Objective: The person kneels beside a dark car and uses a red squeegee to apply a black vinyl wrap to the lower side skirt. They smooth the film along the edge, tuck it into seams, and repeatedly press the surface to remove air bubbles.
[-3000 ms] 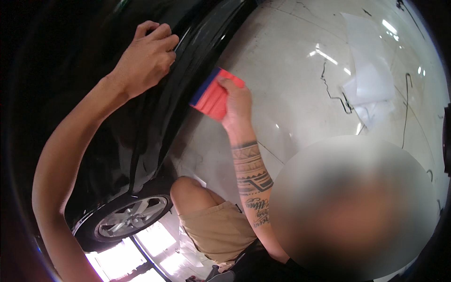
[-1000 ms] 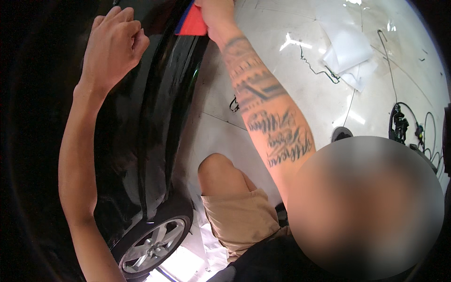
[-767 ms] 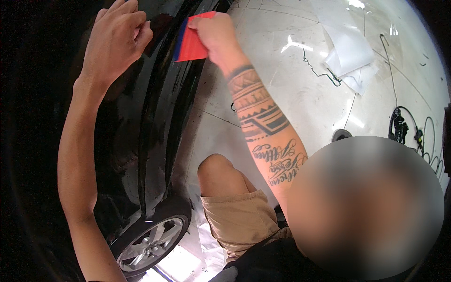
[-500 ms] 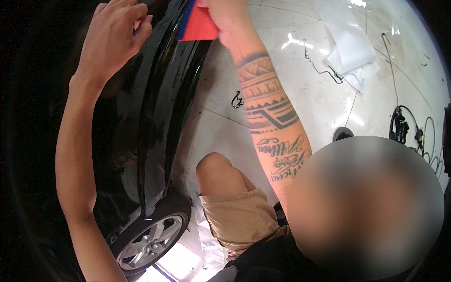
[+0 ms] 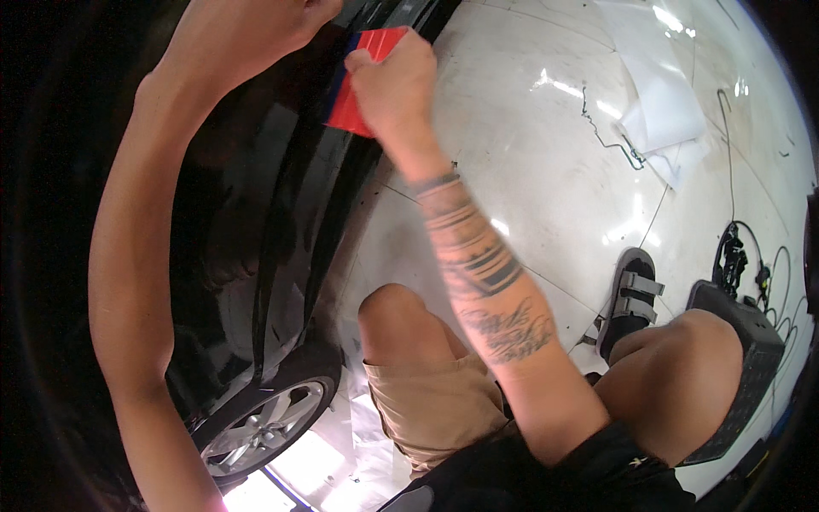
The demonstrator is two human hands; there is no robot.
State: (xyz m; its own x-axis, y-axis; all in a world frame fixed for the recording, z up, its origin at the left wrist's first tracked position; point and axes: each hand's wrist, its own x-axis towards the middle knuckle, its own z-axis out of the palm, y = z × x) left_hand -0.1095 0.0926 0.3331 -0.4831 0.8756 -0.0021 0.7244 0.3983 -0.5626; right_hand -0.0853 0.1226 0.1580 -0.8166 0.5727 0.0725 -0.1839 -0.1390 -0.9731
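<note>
My right hand [image 5: 401, 85] grips a red squeegee [image 5: 348, 109] with a dark blue edge, thumb across its face. That blue edge lies along the lower side of a glossy black car body [image 5: 226, 230]; whether it presses on the panel I cannot tell. Up at the top rim, my left hand [image 5: 247, 34] is near the upper part of the same car side. Most of its fingers are cut off by the picture's edge, so what they hold, if anything, is hidden.
A silver-spoked wheel [image 5: 264, 431] stands at lower left. On the pale tiled floor [image 5: 512, 102] lie white sheets [image 5: 661, 111] and a thin dark string [image 5: 610, 141]. A black ridged case [image 5: 742, 358] and coiled cables [image 5: 732, 256] are by my bent leg, at right.
My right hand and the squeegee have come down along the car side, toward me. My left hand has shifted up and right, its curled fingers now mostly out of the picture.
</note>
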